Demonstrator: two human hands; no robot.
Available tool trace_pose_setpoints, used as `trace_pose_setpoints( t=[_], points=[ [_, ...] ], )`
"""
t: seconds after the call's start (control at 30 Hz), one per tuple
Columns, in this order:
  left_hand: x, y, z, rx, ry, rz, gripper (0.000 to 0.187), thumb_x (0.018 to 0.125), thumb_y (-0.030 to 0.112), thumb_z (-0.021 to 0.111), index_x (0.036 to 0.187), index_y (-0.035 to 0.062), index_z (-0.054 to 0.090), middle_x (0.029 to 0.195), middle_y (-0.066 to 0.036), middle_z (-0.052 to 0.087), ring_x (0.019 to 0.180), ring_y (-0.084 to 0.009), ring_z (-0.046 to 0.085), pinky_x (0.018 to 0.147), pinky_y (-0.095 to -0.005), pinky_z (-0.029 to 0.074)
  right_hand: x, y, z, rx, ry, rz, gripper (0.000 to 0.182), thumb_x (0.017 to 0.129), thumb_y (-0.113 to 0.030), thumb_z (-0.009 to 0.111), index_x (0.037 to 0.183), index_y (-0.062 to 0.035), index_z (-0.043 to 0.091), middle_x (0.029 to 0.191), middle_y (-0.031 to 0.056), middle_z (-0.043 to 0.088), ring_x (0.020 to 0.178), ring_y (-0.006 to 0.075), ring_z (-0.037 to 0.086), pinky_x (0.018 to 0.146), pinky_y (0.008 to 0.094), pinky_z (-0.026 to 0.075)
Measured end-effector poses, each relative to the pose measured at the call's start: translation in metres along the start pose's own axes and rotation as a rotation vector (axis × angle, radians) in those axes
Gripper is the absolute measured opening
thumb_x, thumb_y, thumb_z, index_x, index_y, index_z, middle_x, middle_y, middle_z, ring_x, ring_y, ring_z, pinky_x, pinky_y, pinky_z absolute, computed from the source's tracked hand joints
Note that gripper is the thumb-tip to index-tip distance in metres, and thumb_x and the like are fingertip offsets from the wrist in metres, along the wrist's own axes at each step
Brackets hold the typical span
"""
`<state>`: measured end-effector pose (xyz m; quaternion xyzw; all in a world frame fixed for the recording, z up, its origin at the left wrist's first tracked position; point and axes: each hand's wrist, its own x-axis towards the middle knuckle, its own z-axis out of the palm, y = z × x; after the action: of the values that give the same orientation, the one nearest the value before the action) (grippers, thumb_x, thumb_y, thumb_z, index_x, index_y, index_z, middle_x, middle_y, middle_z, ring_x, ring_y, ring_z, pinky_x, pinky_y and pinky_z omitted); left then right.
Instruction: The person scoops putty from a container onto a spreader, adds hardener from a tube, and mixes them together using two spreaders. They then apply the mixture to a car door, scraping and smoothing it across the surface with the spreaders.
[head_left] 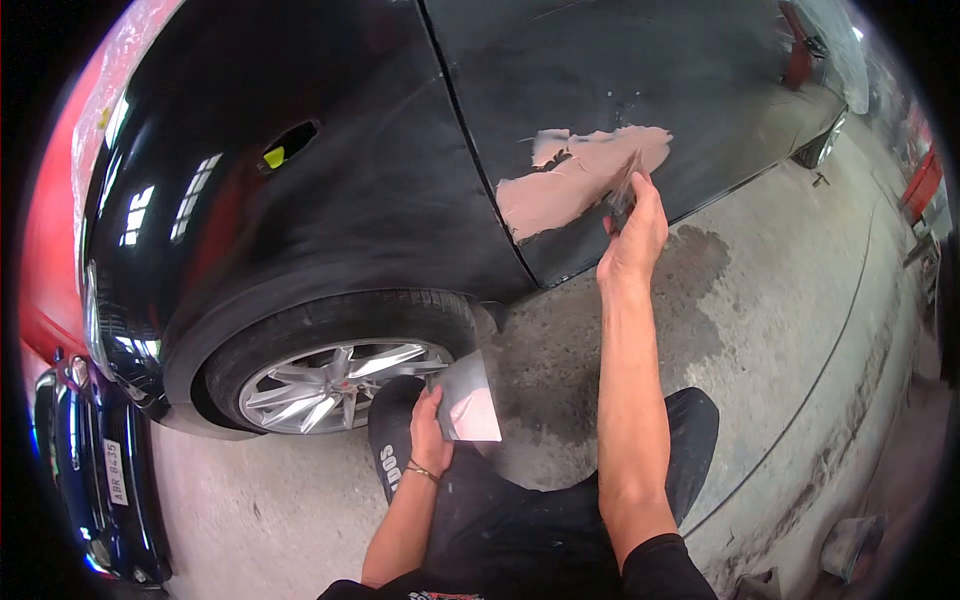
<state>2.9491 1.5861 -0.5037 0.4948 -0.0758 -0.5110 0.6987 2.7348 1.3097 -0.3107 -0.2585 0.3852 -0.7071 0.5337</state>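
My right hand (pixel 635 235) grips a putty spreader (pixel 624 194), its edge at the right part of a pink filler patch (pixel 560 192) on the black car door (pixel 700 90). The patch has ragged edges, with a small dark gap near its upper left. Low beside the wheel, my left hand (pixel 427 435) holds a flat mixing plate (pixel 465 374) by its left side. A smear of pink filler (pixel 474 411) lies on that plate. The fingers behind the plate are hidden.
The car's black fender (pixel 330 220) and its wheel (pixel 345 388) stand close on the left. A dark blue car (pixel 120 490) is at the far left. Across the concrete floor (pixel 780 330) runs a thin dark line (pixel 800 405), right of a damp stain (pixel 690 280).
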Motion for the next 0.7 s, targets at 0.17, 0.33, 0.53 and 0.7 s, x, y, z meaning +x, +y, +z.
trace_pose_setpoints(
  t=[0.17, 0.33, 0.53, 0.7],
  points=[
    [-0.002, 0.001, 0.002, -0.004, 0.015, -0.012, 0.038, 0.11, 0.026, 0.061, 0.141, 0.0042, 0.059, 0.128, -0.007, 0.069, 0.116, -0.0218, 0.07, 0.099, -0.0369, 0.058, -0.012, 0.005, 0.022, -0.031, -0.056, -0.143, 0.07, 0.098, -0.033, 0.075, 0.151, 0.0093, 0.057, 0.152, 0.0203, 0.057, 0.135, 0.0253, 0.059, 0.114, 0.0369, 0.044],
    [0.002, -0.005, -0.004, -0.008, 0.06, -0.002, 0.04, 0.11, 0.027, 0.061, 0.143, 0.0037, 0.058, 0.13, -0.008, 0.069, 0.118, -0.0219, 0.069, 0.102, -0.0369, 0.057, -0.038, 0.021, 0.05, -0.216, 0.011, -0.308, 0.069, 0.097, -0.035, 0.079, 0.146, 0.01, 0.061, 0.143, 0.0238, 0.058, 0.13, 0.0319, 0.062, 0.113, 0.0409, 0.047],
    [0.001, -0.006, -0.004, 0.0, 0.1, 0.011, 0.044, 0.109, 0.027, 0.061, 0.145, 0.0031, 0.056, 0.132, -0.008, 0.069, 0.121, -0.0223, 0.068, 0.106, -0.0374, 0.055, -0.079, 0.025, 0.079, -0.367, 0.059, -0.522, 0.065, 0.095, -0.033, 0.082, 0.142, 0.0091, 0.065, 0.134, 0.0253, 0.058, 0.132, 0.0395, 0.056, 0.115, 0.0473, 0.044],
    [-0.004, 0.002, 0.004, 0.039, 0.031, 0.012, 0.063, 0.106, 0.027, 0.063, 0.158, -0.0049, 0.045, 0.15, -0.014, 0.06, 0.138, -0.0255, 0.058, 0.117, -0.0377, 0.046, -0.12, 0.025, 0.088, -0.516, -0.057, -0.617, 0.06, 0.094, -0.028, 0.082, 0.14, 0.0071, 0.067, 0.14, 0.0249, 0.053, 0.135, 0.0415, 0.049, 0.115, 0.0506, 0.042]
  ],
)
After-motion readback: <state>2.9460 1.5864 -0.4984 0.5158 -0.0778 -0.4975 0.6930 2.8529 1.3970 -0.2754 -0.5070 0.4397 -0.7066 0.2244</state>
